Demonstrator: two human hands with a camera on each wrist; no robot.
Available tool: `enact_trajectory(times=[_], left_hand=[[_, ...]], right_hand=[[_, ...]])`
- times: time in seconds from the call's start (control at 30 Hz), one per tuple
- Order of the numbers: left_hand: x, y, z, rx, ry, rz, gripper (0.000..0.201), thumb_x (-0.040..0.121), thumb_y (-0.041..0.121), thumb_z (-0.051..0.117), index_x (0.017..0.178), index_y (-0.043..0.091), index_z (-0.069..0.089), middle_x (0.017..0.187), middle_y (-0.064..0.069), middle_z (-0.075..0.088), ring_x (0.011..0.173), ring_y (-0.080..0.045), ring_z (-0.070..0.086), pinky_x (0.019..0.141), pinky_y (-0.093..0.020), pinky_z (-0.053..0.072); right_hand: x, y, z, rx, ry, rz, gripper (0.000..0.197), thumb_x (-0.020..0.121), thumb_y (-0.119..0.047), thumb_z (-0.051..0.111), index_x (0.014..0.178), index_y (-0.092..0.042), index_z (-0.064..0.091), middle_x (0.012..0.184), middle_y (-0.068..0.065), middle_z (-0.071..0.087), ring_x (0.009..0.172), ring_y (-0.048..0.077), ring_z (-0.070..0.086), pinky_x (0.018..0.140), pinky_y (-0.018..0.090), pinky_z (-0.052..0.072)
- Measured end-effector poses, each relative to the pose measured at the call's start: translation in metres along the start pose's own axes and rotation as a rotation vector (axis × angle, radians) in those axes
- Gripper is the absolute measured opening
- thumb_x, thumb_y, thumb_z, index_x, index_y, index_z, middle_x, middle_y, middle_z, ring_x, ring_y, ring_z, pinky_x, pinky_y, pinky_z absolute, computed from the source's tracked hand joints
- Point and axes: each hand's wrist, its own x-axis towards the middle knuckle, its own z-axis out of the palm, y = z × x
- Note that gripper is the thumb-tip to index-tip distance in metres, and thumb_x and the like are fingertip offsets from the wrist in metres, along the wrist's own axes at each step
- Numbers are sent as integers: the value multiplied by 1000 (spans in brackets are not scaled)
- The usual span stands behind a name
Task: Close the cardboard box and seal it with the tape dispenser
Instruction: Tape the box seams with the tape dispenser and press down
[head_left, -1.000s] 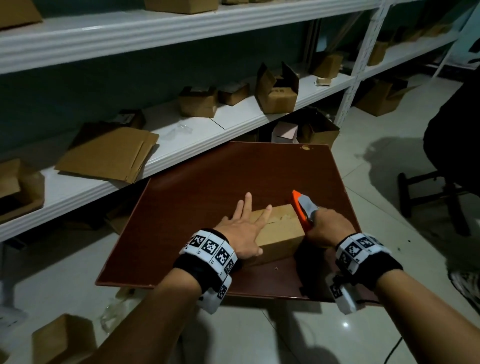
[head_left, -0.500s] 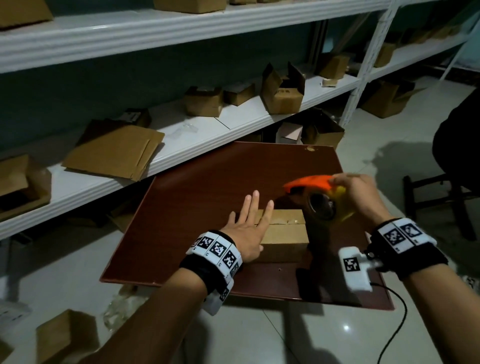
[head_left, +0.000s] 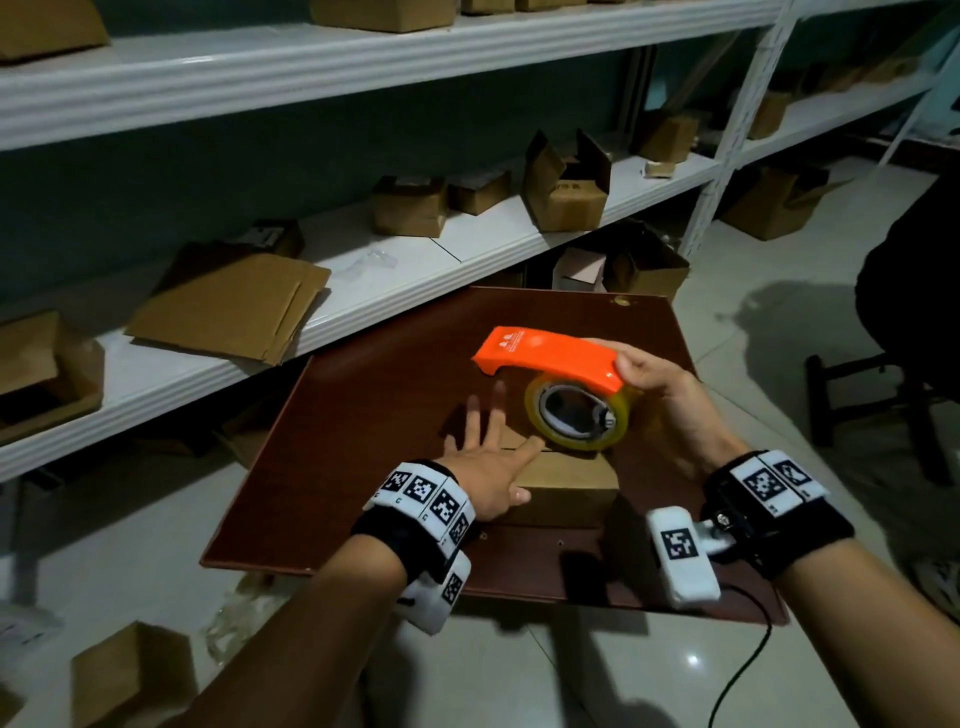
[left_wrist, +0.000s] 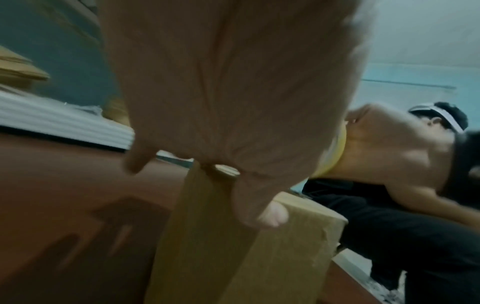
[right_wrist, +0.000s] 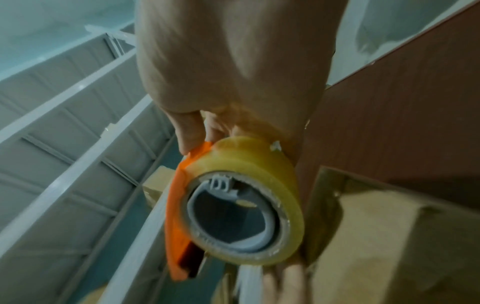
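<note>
tape dispenser (head_left: 558, 387) in right hand (head_left: 660, 395) above cardboard box (head_left: 566, 480)

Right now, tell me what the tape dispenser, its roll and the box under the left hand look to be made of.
Tape dispenser: glossy orange body, likely moulded plastic, going by the sheen; grey hub inside.
Roll: translucent yellowish film, probably clear packing tape.
Box: matte brown, looks like cardboard; folded edges show in the left wrist view.
Table: dark reddish-brown with faint grain, wood or laminate, unclear which.

You have a small brown cardboard box (head_left: 563, 486) lying closed on the table, and an orange tape dispenser (head_left: 550, 356) with yellowish roll raised above it.
</note>
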Motion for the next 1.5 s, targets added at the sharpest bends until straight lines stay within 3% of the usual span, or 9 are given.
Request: enact_trajectory(times=[0.23,0.3,0.4,0.53,0.73,1.03,1.17,1.3,1.5], left_hand=[[-4,-1,2,-166,-19,26,73,112,35,43,167,21,-3,166,-18,-39,158,-42,-22,129,-61,6],[-6,0,1,-171,-16,19,73,113,37,41,167,20,-5,167,-18,-38,158,-40,-23,130,-59,5],[-7,1,1,-170,-15,12,74,113,40,39,168,21,-7,168,-17,-36,158,-38,-24,130,-59,5],[-4,-4,4,-196,18,51,73,112,41,43,167,21,-1,170,-16,-30,160,-40,-18,129,-61,9],[-2,-6,7,-243,45,14,56,110,46,46,154,13,34,161,-16,28,150,-36,33,122,-53,31],[3,-7,11,-304,102,39,63,108,49,48,157,12,35,158,-13,37,145,-33,41,116,-45,37],[0,-44,3,-594,86,172,79,93,32,80,158,11,41,155,-7,50,143,-24,48,117,-33,37],[-16,-80,-7,-1253,110,187,37,84,18,84,119,5,76,115,-21,67,94,-30,65,79,-33,54],[-25,-83,-9,-1518,47,103,39,96,3,59,134,1,66,137,-14,66,139,-25,53,120,-55,39]], right_hand=[[0,12,-5,-52,-51,30,45,101,-32,51,141,-14,60,131,20,69,122,42,65,100,55,54],[-1,17,-7,-173,-129,16,67,84,-48,74,141,-17,57,133,15,68,122,32,66,98,46,57],[3,16,-4,-462,-72,-27,90,60,-23,98,137,-23,50,130,0,65,118,14,65,96,30,56],[5,17,-6,-580,15,-81,69,73,1,87,131,-12,52,123,2,66,111,13,68,96,34,58],[1,22,-10,-446,-76,-81,62,77,17,74,130,-9,56,122,12,70,113,20,71,97,36,58],[-2,18,-9,-529,-153,-56,61,78,19,72,128,-10,54,119,6,69,109,9,70,90,23,57],[-1,17,-11,-588,-157,-53,60,78,14,75,125,-17,55,118,0,69,110,7,69,92,24,55],[1,17,-12,-666,-169,-58,59,78,2,81,127,-17,54,120,2,68,114,13,67,101,41,54],[3,12,-3,-747,-188,-81,56,78,-4,80,123,-23,53,116,1,67,109,16,67,98,49,55]])
